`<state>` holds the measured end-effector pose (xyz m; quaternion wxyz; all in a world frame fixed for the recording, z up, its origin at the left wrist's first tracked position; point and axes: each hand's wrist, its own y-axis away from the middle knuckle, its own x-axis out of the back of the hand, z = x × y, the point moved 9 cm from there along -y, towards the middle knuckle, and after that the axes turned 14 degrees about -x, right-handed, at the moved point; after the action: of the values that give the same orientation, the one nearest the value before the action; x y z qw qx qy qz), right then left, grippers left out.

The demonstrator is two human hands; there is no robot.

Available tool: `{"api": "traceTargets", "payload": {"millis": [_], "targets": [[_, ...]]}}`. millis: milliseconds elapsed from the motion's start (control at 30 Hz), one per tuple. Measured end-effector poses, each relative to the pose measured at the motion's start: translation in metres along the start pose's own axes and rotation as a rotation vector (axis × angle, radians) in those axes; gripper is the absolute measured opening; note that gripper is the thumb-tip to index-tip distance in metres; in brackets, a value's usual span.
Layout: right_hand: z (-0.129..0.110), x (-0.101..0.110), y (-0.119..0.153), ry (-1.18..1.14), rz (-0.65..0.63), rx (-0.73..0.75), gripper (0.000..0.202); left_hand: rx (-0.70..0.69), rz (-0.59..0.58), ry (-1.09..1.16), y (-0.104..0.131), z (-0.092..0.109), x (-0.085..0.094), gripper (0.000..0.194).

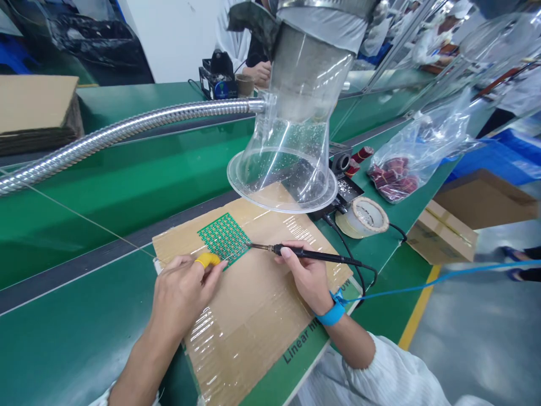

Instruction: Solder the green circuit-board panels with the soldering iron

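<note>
My right hand [306, 276] holds a soldering iron [313, 254] like a pen, a blue band around its wrist. The iron's tip points left and meets the right edge of a green circuit board [224, 237] with rows of small solder points. At the board's near edge, my left hand [183, 290] has thumb and forefinger pinched, with a yellow finger cot [208, 259] on one finger. A thin solder wire [93, 221] runs from the left to this hand; its end between the fingers is hard to see. Under the board lies tape-covered cardboard [249, 316].
A clear fume hood [287, 169] on a metal hose [127, 132] hangs just beyond the board. To the right are a tape roll [366, 217], the iron's cable and a plastic bag [406, 163] with dark red bundles. Cardboard sheets [36, 104] lie far left. Other people sit beyond.
</note>
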<state>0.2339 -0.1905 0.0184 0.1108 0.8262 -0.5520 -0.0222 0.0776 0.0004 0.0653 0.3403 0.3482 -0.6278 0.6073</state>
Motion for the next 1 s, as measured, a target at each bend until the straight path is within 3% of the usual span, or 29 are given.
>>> {"api": "traceTargets", "payload": {"millis": [333,500,633,1000], "targets": [[0.001,-0.002,0.000,0.030,-0.020,0.011,0.029,-0.021,-0.012,-0.034,-0.005,0.003,-0.001,0.054],[-0.005,-0.002,-0.003,-0.040,-0.038,-0.029,0.031,0.020,0.038,0.029,-0.004,0.001,0.002,0.044],[-0.011,0.000,-0.006,-0.042,0.006,0.008,0.032,0.020,0.025,0.041,-0.003,0.000,0.000,0.043],[-0.002,-0.005,-0.010,0.008,-0.004,0.027,0.025,0.008,0.044,0.014,-0.007,0.003,0.002,0.042]]}}
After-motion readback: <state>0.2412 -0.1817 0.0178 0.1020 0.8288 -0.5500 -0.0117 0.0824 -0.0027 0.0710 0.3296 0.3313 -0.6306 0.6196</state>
